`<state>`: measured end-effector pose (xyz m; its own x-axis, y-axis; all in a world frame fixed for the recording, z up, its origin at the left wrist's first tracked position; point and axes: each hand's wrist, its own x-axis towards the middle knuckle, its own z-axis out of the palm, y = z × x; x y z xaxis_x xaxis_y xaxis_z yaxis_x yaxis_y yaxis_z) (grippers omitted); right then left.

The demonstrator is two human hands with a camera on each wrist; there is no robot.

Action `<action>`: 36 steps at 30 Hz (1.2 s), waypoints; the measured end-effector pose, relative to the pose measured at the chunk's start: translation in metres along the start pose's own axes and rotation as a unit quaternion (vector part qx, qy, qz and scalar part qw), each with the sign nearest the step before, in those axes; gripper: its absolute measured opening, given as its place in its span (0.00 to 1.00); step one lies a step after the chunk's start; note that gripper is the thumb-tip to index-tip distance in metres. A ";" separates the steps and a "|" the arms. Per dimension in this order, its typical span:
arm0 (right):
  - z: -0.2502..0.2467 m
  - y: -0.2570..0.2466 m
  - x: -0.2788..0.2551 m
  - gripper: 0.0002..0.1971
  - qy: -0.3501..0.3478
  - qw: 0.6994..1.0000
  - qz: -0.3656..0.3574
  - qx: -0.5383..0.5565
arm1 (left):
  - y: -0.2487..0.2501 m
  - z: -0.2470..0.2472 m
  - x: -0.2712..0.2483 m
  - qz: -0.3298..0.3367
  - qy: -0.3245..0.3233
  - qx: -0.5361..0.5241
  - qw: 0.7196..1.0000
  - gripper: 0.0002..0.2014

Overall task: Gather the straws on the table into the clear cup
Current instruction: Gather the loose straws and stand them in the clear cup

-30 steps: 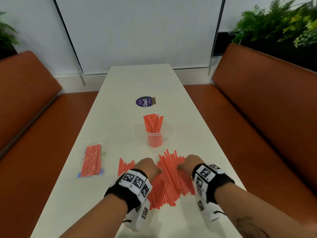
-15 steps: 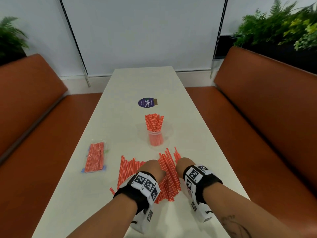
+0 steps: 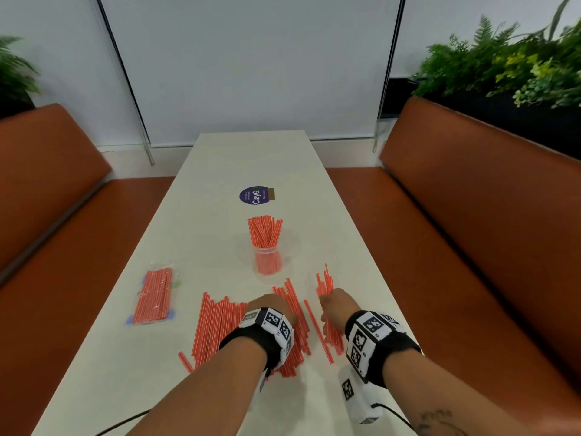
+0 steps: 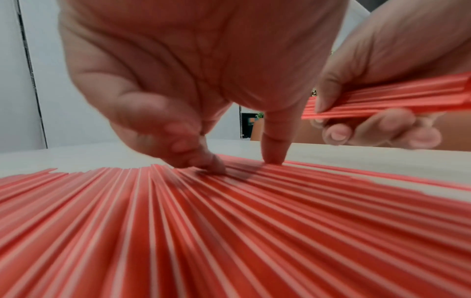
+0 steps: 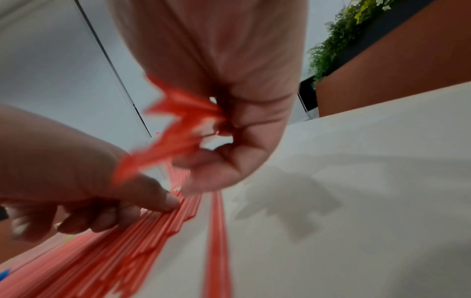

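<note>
The clear cup (image 3: 268, 261) stands mid-table, holding several red straws (image 3: 265, 231) upright. Many loose red straws (image 3: 220, 325) lie fanned on the white table (image 3: 220, 171) in front of it. My left hand (image 3: 270, 305) rests on that pile, fingertips (image 4: 203, 163) and thumb pressing down on the straws (image 4: 229, 231). Just to the right, my right hand (image 3: 334, 305) grips a bundle of straws (image 3: 325, 284), raised a little off the table and pointing away from me. The right wrist view shows the bundle (image 5: 173, 137) pinched between thumb and fingers. One straw (image 3: 317, 333) lies alone between the hands.
A sealed packet of red straws (image 3: 154, 295) lies at the table's left side. A purple round sticker (image 3: 254, 195) sits beyond the cup. Orange benches (image 3: 471, 215) flank the table on both sides. A stray straw (image 3: 185, 361) lies near the front left.
My right hand has drawn a bundle of straws out of the pile and moved it right, lifting it. My left hand has stayed pressed on the remaining pile.
</note>
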<state>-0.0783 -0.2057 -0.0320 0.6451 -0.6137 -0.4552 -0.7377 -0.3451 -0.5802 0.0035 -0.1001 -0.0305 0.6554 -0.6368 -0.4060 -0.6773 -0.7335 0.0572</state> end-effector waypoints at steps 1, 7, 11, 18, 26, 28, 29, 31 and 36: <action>-0.001 0.002 0.000 0.19 0.001 1.000 0.009 0.021 | 0.002 -0.002 -0.002 -0.001 -0.002 0.001 1.000 0.17; -0.001 0.003 -0.007 0.07 -0.004 0.996 0.019 0.085 | 0.004 0.003 0.001 -0.004 -0.010 -0.028 1.000 0.18; 0.004 0.000 -0.009 0.09 -0.006 0.991 0.050 0.126 | 0.003 0.009 0.004 -0.005 -0.040 -0.080 0.996 0.13; 0.008 -0.005 -0.009 0.15 -0.042 0.990 0.045 0.124 | 0.003 -0.009 0.004 -0.057 0.006 -0.255 0.965 0.08; 0.005 -0.023 -0.012 0.12 -0.028 0.987 0.012 0.159 | -0.019 -0.012 0.008 -0.057 0.080 -0.478 0.873 0.17; 0.001 -0.030 -0.013 0.12 -0.029 0.982 0.014 0.184 | -0.026 -0.014 0.004 -0.037 0.102 -0.499 0.860 0.19; -0.001 -0.034 -0.011 0.11 -0.028 0.978 0.024 0.206 | -0.031 -0.015 0.003 -0.029 0.113 -0.507 0.854 0.21; -0.008 -0.043 -0.006 0.09 -0.023 0.970 0.034 0.239 | -0.039 -0.017 0.000 -0.017 0.131 -0.517 0.846 0.23; -0.031 -0.083 0.020 0.13 0.052 0.989 -0.069 0.116 | -0.054 -0.022 0.007 -0.027 0.122 -0.596 0.793 0.17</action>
<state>-0.0104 -0.2115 0.0277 0.7038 -0.6462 -0.2952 -0.5703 -0.2662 -0.7771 0.0518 -0.0703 -0.0166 0.8163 -0.5172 -0.2570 0.0557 -0.3725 0.9264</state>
